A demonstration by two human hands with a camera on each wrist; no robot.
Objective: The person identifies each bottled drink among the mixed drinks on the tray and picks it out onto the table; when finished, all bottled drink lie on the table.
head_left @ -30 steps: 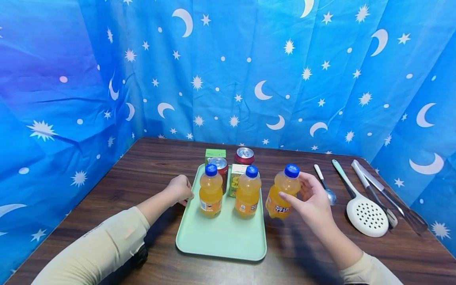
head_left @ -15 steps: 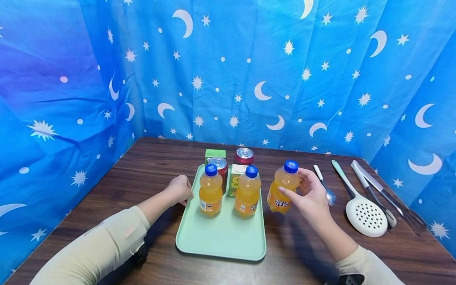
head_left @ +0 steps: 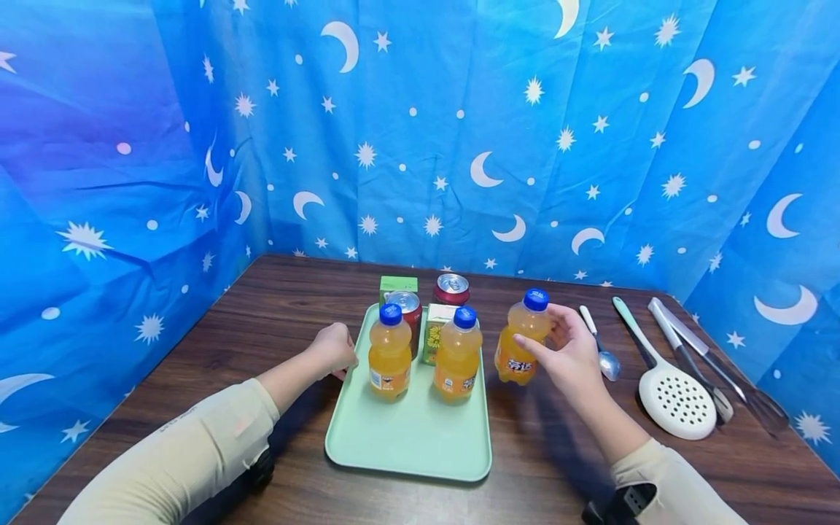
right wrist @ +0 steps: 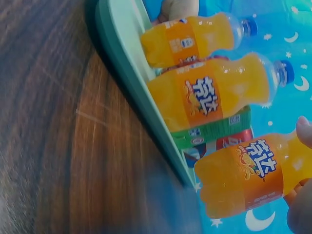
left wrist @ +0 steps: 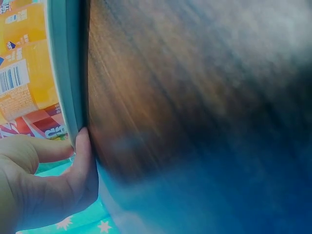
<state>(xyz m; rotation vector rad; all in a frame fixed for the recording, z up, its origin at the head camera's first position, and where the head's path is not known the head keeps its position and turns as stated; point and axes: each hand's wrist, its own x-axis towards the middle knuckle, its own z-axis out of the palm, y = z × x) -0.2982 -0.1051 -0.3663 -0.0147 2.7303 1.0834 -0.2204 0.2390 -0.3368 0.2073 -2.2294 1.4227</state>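
- Behind your bench (head_left: 282, 299), a dark wood-grain top, hangs blue cloth (head_left: 446, 131) printed with pale moons, stars and dots.
- Your left hand (head_left: 333, 346) is at the left side of the pale green tray (head_left: 410, 441); its thumb and fingers (left wrist: 83, 151) are clamped on the rim.
- Your right hand (head_left: 574, 350) has its thumb and fingers closed round the upper body of the held bottle (head_left: 523, 343), just right of the tray.
- That one contains orange drink, has a blue cap and leans slightly; you cannot tell for sure whether its base is clear of the bench.
- Two more like it stand upright on the tray, the left bottle (head_left: 390, 357) and the right bottle (head_left: 458, 361), apart from each other.
- Behind the left one you have a red can (head_left: 413, 313), and behind the right one a flowered carton (head_left: 433, 337).
- Farther back are a green carton (head_left: 398, 286) and a second can (head_left: 453, 290), their bases hidden.
- Toward the bench's right end you have a spoon (head_left: 609, 366), a perforated white skimmer (head_left: 678, 401) and, beside it, metal-ended utensils (head_left: 669, 332) with pale handles.
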